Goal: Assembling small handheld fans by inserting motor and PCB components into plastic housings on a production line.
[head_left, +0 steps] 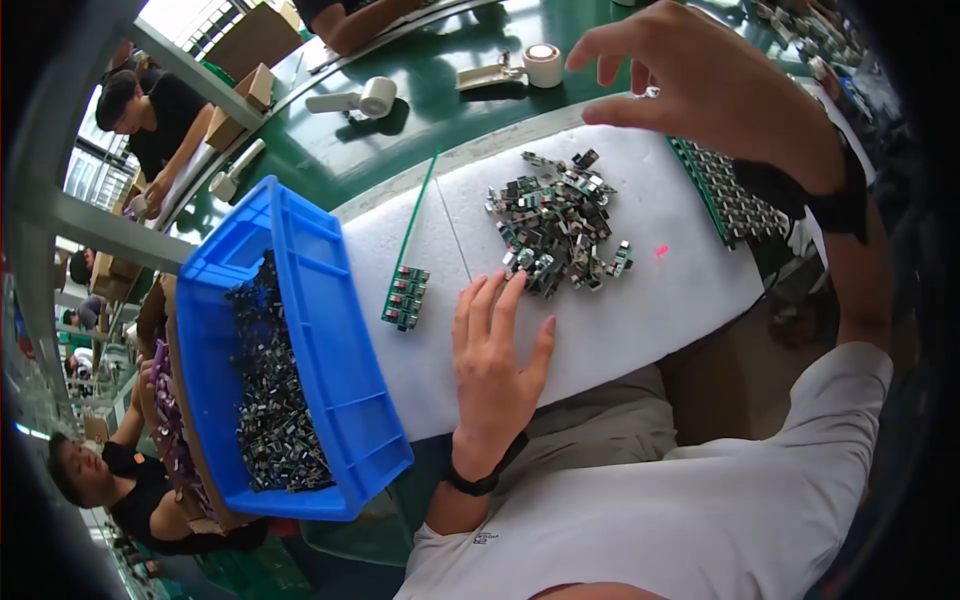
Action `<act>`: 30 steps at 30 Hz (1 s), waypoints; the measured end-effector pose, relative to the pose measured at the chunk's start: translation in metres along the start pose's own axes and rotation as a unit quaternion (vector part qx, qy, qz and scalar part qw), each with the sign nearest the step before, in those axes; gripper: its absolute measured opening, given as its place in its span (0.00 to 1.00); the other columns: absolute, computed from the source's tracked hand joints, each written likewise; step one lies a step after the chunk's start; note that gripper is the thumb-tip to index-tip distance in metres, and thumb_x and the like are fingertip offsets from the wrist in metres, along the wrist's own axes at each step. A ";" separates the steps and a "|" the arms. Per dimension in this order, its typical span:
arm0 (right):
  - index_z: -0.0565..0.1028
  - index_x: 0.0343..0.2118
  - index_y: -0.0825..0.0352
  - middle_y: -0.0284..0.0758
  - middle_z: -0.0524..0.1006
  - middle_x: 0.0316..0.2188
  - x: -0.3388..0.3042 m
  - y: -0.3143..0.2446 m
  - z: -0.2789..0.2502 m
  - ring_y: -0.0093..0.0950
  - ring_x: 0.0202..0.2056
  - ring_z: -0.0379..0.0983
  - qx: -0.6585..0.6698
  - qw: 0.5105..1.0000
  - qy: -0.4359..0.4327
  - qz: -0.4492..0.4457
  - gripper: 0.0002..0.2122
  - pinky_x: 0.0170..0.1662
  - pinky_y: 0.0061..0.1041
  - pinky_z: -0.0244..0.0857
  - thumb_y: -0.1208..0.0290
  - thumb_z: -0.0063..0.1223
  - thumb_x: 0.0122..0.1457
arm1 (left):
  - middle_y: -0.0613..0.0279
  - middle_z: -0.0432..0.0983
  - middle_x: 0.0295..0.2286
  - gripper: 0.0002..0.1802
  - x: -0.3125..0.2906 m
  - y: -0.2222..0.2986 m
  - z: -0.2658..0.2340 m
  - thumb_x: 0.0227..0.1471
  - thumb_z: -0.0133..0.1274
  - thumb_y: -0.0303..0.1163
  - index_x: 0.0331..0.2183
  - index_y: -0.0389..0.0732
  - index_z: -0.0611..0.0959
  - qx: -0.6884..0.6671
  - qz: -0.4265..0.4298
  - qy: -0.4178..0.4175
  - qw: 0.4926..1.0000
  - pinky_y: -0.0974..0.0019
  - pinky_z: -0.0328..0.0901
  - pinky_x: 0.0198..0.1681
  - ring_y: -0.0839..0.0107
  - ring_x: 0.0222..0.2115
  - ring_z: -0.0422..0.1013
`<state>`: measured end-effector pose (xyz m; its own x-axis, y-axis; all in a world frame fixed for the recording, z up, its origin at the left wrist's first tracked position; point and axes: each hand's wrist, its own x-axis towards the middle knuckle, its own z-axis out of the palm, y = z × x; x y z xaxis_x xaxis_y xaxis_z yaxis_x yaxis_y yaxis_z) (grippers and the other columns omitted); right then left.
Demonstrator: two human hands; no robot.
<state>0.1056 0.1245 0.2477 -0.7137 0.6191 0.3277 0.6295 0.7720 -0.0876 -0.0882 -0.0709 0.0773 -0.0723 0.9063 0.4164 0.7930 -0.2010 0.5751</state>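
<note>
A loose pile of small circuit boards with metal connectors point(560, 225) lies on the white foam sheet point(610, 330). My left hand point(495, 350) is at the near edge of the pile, palm down, fingers stretched and apart; its fingertips reach the nearest boards. My right hand point(690, 75) is raised beyond the pile to the right, thumb and fingers spread wide. A small shiny spot shows beside its curled fingers; I cannot tell what it is. Left of the pile, a short strip of joined boards point(405, 298) lies beside a thin green strip point(418, 215).
A blue crate point(335, 330) with many small boards inside stands at the left. Panels of joined boards point(725, 190) lie at the right. On the green bench point(430, 110) are a white handheld device point(375, 98) and a round white one point(543, 66). Other people sit at the left and far side.
</note>
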 end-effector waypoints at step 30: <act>0.80 0.33 0.68 0.34 0.77 0.25 -0.134 -0.058 0.082 0.25 0.24 0.68 0.178 0.930 0.231 0.222 0.07 0.30 0.24 0.64 0.82 0.67 0.52 | 0.50 0.70 0.56 0.31 0.002 -0.001 -0.035 0.53 0.64 0.35 0.57 0.40 0.76 0.013 0.005 -0.007 1.000 0.49 0.60 0.63 0.47 0.60 0.62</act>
<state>0.1395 0.0083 0.1319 -0.1473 0.8244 0.5466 0.6303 0.5041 -0.5904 -0.1105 -0.0818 0.1026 -0.0557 0.9091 0.4129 0.8093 -0.2011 0.5519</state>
